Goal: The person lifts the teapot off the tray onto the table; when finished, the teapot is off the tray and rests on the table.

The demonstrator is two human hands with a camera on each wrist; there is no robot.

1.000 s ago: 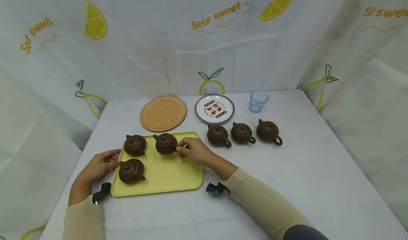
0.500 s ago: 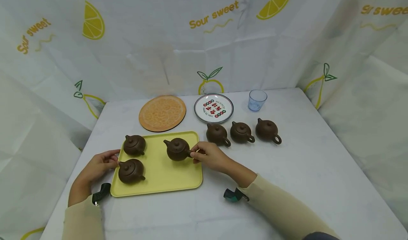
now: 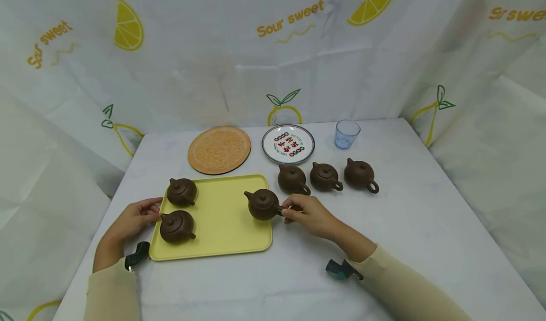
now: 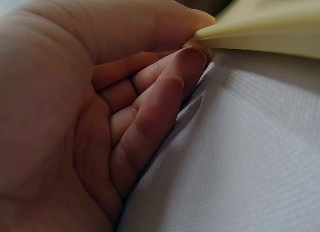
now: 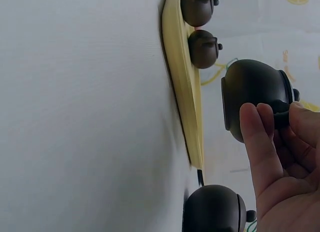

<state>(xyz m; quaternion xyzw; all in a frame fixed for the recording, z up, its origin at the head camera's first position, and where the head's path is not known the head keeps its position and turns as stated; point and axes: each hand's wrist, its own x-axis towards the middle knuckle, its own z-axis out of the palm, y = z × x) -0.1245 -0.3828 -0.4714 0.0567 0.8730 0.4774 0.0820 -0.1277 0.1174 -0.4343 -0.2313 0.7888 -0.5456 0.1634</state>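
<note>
Lemon-printed cloth [image 3: 194,91] is hanging behind. One round, dark-brown, lidded teapot [image 3: 262,204] is hovering by one yellow tray [image 3: 226,235], the right hand's [image 3: 313,216] fingers pinching its handle; two matching teapots [image 3: 177,226] are resting aboard, the left hand's [image 3: 133,221] fingers pinching the tray's rim; three others [image 3: 325,177] are standing aside.

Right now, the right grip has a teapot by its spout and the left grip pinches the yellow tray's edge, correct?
Not quite: the right grip holds the teapot by its handle, not its spout, as the head view shows. The left grip does pinch the edge of the yellow tray.
</note>
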